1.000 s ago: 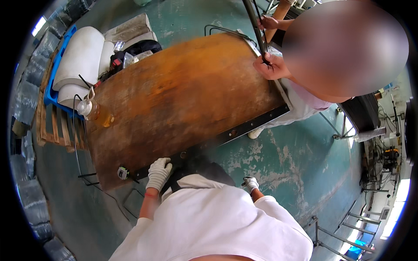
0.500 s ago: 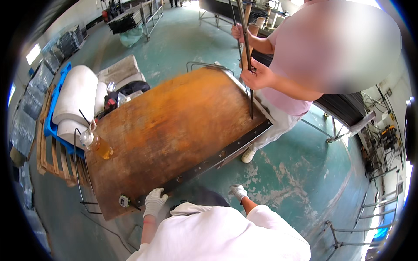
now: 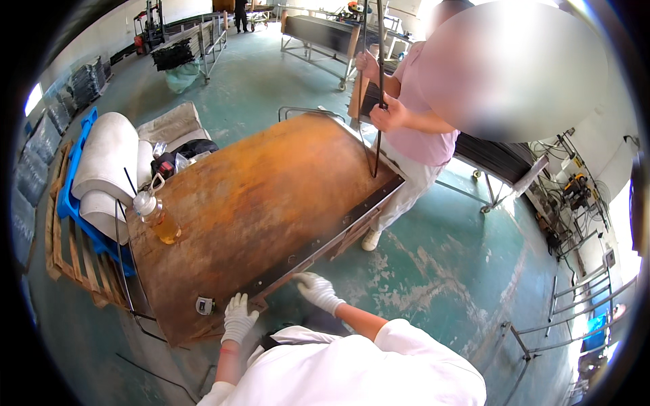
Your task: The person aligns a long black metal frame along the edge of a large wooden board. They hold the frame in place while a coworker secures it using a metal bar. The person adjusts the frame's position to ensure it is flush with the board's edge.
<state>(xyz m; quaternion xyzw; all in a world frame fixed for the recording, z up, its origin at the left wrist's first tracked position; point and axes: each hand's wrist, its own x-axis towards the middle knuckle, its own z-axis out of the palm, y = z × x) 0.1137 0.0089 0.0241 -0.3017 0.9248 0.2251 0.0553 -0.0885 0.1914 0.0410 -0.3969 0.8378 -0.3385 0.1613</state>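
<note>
A long dark metal bar (image 3: 325, 237) lies along the near edge of a rusty brown table (image 3: 257, 196). My left hand (image 3: 238, 318), in a white glove, rests flat on the table's corner by the bar's near end. My right hand (image 3: 317, 289), also gloved, grips the bar from below a little further along. A small tape measure (image 3: 204, 306) sits on the table just left of my left hand. At the far end, another person (image 3: 420, 135) holds a thin dark rod (image 3: 378, 101) upright in both hands, its tip on the table.
A bottle of yellow liquid (image 3: 157, 218) stands at the table's left edge. White rolls (image 3: 105, 169) lie on a blue pallet over a wooden pallet (image 3: 68, 257). Bags (image 3: 179, 159) sit behind the table. Metal racks and carts (image 3: 325, 34) stand on the green floor.
My right hand has moved left onto the bar. My left hand stays at the corner. The other person has raised the rod more upright.
</note>
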